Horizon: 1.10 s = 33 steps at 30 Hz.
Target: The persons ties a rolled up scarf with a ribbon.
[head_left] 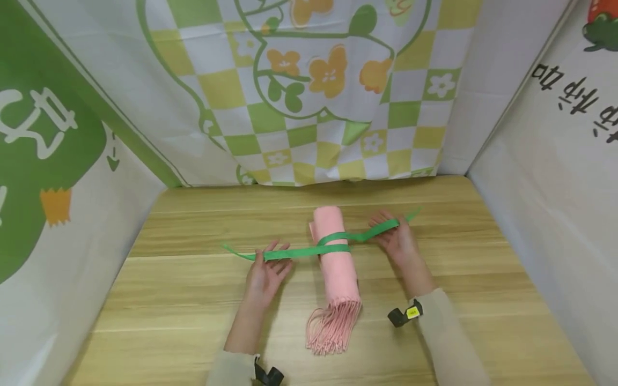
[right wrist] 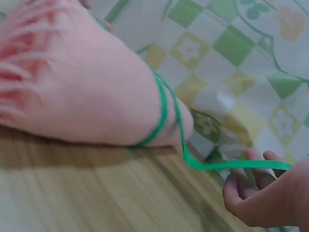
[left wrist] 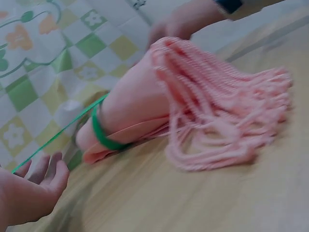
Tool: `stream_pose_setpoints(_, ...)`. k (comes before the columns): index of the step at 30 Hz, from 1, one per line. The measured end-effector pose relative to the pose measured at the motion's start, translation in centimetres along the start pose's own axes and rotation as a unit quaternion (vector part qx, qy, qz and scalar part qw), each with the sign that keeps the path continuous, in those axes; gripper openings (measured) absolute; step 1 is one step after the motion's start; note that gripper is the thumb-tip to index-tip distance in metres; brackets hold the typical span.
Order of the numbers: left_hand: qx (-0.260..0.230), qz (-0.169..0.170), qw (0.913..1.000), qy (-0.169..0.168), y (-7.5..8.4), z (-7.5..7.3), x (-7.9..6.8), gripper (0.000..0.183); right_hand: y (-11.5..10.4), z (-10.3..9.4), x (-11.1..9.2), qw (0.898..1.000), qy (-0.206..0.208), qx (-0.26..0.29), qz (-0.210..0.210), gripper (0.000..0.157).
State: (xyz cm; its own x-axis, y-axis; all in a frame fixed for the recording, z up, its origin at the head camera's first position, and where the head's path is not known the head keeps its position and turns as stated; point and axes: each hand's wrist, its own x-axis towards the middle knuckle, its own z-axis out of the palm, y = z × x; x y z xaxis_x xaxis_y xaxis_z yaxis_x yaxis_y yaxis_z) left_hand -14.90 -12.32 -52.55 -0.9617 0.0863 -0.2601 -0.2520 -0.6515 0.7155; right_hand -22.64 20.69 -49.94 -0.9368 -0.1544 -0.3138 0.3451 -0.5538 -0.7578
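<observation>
A rolled pink scarf (head_left: 335, 268) lies on the table, its twisted fringe (head_left: 333, 329) toward the person. Around its upper half runs a green ribbon (head_left: 333, 249), seen as two bands on top, with an end out to each side. My left hand (head_left: 267, 276), left of the roll, pinches one ribbon length by the thumb; its tail sticks out beyond. On the other side my right hand (head_left: 398, 238) holds the other length, which sags a little near the roll. In the right wrist view this ribbon (right wrist: 231, 166) passes over the fingers. Other fingers of both hands are spread loosely.
The wood-grain table (head_left: 169, 300) is bounded by a white printed panel (head_left: 541, 177) on the right and a green and white one (head_left: 96, 230) on the left. A checked floral cloth (head_left: 333, 123) hangs at the back. Each wrist wears a small black camera (head_left: 404, 313).
</observation>
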Motion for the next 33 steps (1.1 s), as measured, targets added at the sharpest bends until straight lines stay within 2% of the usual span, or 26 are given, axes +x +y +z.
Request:
stream_pose_setpoints(4,0.002,0.006,1.0000,-0.002,1.4,-1.3,0.1,0.068,-1.6,-1.7,-0.3,0.999,-0.001,0.041,-0.011,0.063)
stream_pose_setpoints(7,0.014,-0.003,0.9999,-0.001,2.0,-1.9,0.2,0.068,-2.2,-2.6,-0.4,0.999,0.008,0.046,-0.014,0.063)
stream_pose_setpoints(10,0.035,-0.015,0.9993,-0.006,2.2,-2.3,0.3,0.068,-2.2,-3.2,-0.6,0.999,0.020,0.034,0.011,0.064)
stream_pose_setpoints(14,0.038,-0.023,0.9989,-0.011,2.3,-2.5,0.2,0.068,-1.8,-3.7,-0.9,0.997,0.029,0.020,0.068,0.063)
stream_pose_setpoints(18,0.013,-0.034,0.9993,-0.013,2.3,-2.6,0.5,0.065,-1.5,-3.9,-1.0,0.996,0.036,0.031,0.079,0.061)
stream_pose_setpoints(22,-0.043,-0.062,0.9971,-0.008,2.2,-2.5,0.9,0.064,-1.0,-4.0,-1.0,0.994,0.002,0.064,0.090,0.062)
stream_pose_setpoints(24,-0.098,-0.073,0.9924,-0.017,2.0,-2.5,1.0,0.066,-0.6,-4.0,-1.0,0.991,-0.022,0.090,0.095,0.064)
stream_pose_setpoints(26,-0.168,-0.083,0.9821,-0.022,1.9,-2.3,1.0,0.070,-0.3,-3.9,-1.1,0.988,-0.034,0.122,0.093,0.065)
stream_pose_setpoints(29,-0.245,-0.097,0.9642,-0.031,1.6,-1.9,0.4,0.076,0.1,-3.7,-1.6,0.980,-0.038,0.178,0.084,0.065)
stream_pose_setpoints(31,-0.255,-0.112,0.9598,-0.034,1.3,-1.5,-0.1,0.076,0.3,-3.6,-2.2,0.978,-0.028,0.191,0.082,0.066)
stream_pose_setpoints(33,-0.234,-0.137,0.9614,-0.050,1.0,-1.4,-0.9,0.070,0.5,-3.5,-3.3,0.979,-0.019,0.183,0.086,0.063)
